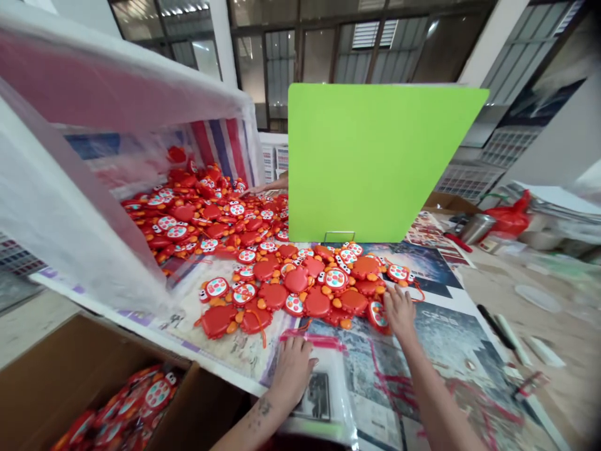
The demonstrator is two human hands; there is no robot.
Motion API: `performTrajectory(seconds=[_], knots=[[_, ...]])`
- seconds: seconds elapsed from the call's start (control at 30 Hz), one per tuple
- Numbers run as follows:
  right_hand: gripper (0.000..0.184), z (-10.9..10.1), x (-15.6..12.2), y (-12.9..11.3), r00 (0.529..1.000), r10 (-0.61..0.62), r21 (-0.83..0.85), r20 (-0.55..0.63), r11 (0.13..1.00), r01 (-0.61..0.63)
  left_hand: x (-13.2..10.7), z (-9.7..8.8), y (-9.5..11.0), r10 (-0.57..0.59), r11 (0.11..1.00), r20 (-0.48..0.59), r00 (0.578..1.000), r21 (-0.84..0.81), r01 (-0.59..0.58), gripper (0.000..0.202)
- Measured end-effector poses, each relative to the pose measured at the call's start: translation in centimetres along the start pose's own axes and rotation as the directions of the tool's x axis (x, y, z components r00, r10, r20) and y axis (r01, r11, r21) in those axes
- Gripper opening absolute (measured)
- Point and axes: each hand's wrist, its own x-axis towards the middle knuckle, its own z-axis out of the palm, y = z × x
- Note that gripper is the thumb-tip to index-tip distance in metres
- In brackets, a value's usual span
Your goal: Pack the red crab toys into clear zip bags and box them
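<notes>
I have the left hand (295,369) lying over the pink-edged top of some clear plastic bags (345,410) at the counter's (235,354) near edge. Its fingers point forward and its thumb stands off to the right; I cannot tell whether it pinches the plastic or merely rests there. I see the right hand (399,310) at the right front of the heap, fingers bent and a little apart, against a red toy (377,315) with a white, dotted face. I cannot tell whether it grips that toy.

The heap of red toys (317,302) with orange feet spreads across the middle of the counter, some face up, others showing plain red backs. It runs back toward the left into a large white sack (122,103), which lies open on the counter's left side with more toys in its mouth. Behind the heap a bright green board (375,163) stands upright, and a co-worker's hand (268,186) reaches in from its left, over the toys.

Below the near left edge I can make out a cardboard box (66,369) holding more toys. Toward the counter's right edge lie a black-handled tool (495,326) and, farther back, a red plastic bag (511,216).
</notes>
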Motion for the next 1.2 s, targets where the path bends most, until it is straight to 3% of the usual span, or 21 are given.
performTrajectory(seconds=[0.17, 0.33, 0.4, 0.5, 0.57, 0.63, 0.73, 0.83, 0.87, 0.93, 1.0, 1.1, 1.2], knots=[[0.075, 1.1, -6.6, 0.5, 0.968, -0.250, 0.002, 0.014, 0.968, 0.250, 0.1, 0.4, 0.3, 0.020, 0.996, -0.056, 0.998, 0.091, -0.015, 0.013], [0.055, -0.6, -9.0, 0.7, 0.923, -0.381, 0.121, 0.048, 0.920, 0.373, -0.1, 1.7, 0.0, 0.073, 0.994, -0.095, 0.993, 0.093, -0.064, 0.009], [0.056, -1.7, -8.9, 0.6, 0.930, -0.360, 0.224, 0.077, 0.915, 0.336, -0.2, 2.3, -0.3, 0.116, 0.990, -0.116, 0.986, 0.090, -0.106, 0.008], [0.052, -3.3, -8.9, 0.1, 0.984, -0.169, 0.377, 0.051, 0.916, 0.137, -0.5, 2.8, -0.5, 0.170, 0.984, -0.132, 0.977, 0.071, -0.162, 0.008], [0.049, -4.2, -9.2, -0.7, 0.997, -0.037, 0.507, 0.071, 0.862, -0.004, -0.7, 2.7, -0.5, 0.174, 0.985, -0.141, 0.975, 0.017, -0.173, 0.008], [0.050, -5.1, -9.9, -1.8, 0.988, 0.000, 0.645, 0.152, 0.758, -0.099, -0.8, 2.3, -0.5, 0.148, 0.985, -0.154, 0.977, -0.070, -0.160, 0.020], [0.052, -6.2, -11.1, -3.6, 0.923, -0.168, 0.761, 0.347, 0.625, -0.172, -0.8, 1.7, -0.5, 0.090, 0.975, -0.132, 0.987, -0.191, -0.114, 0.051], [0.050, -6.3, -12.0, -5.6, 0.795, -0.365, 0.791, 0.485, 0.570, -0.222, -0.8, 1.4, -0.5, 0.097, 0.970, -0.111, 0.989, -0.210, -0.119, 0.049], [0.050, -6.1, -12.2, -6.3, 0.791, -0.383, 0.808, 0.477, 0.545, -0.224, -0.7, 1.3, -0.4, 0.118, 0.972, -0.110, 0.987, -0.189, -0.137, 0.041], [0.052, -5.3, -12.2, -7.7, 0.832, -0.369, 0.843, 0.414, 0.500, -0.198, -0.7, 1.4, -0.5, 0.168, 0.975, -0.108, 0.980, -0.129, -0.181, 0.024], [0.053, -4.5, -11.8, -8.9, 0.853, -0.378, 0.848, 0.361, 0.513, -0.131, -0.8, 1.5, -0.5, 0.208, 0.973, -0.113, 0.972, -0.077, -0.218, 0.022], [0.056, -3.3, -11.0, -10.0, 0.815, -0.462, 0.802, 0.350, 0.598, -0.005, -0.8, 1.6, -0.7, 0.251, 0.965, -0.154, 0.956, -0.043, -0.260, 0.021], [0.058, -2.3, -10.3, -10.6, 0.779, -0.506, 0.779, 0.369, 0.626, 0.037, -0.8, 1.7, -0.8, 0.295, 0.950, -0.207, 0.933, -0.040, -0.309, 0.019]])
